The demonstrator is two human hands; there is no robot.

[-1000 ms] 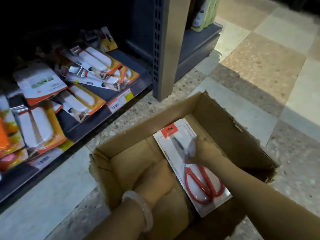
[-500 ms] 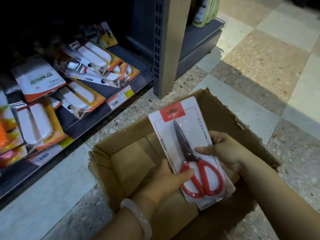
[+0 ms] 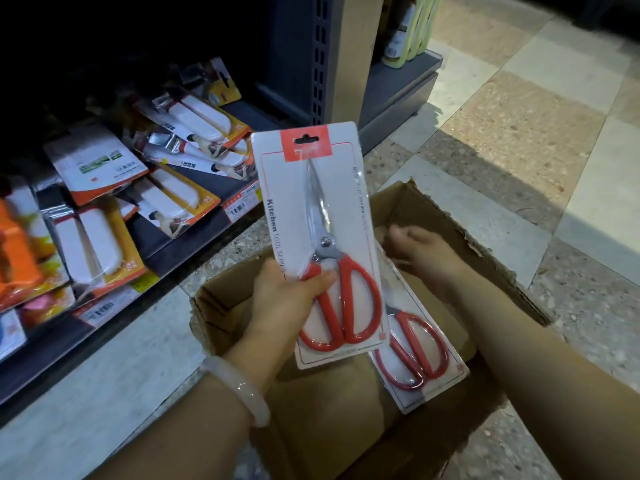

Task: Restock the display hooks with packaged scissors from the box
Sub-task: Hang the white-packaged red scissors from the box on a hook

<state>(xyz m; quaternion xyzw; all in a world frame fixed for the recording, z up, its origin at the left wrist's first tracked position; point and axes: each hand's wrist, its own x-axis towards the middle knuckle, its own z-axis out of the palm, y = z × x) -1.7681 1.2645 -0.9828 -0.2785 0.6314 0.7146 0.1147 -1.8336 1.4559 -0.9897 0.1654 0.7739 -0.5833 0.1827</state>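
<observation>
Head view: left hand (image 3: 287, 299) grips scissors pack (image 3: 322, 237) upright, blades up

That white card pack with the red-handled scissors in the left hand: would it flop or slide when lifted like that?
The white card pack of red-handled scissors probably stays fairly stiff: it stands straight above the left hand, unbent. Its glossy plastic front may be slippery. The metal blades likely make it heavy for its size.
</observation>
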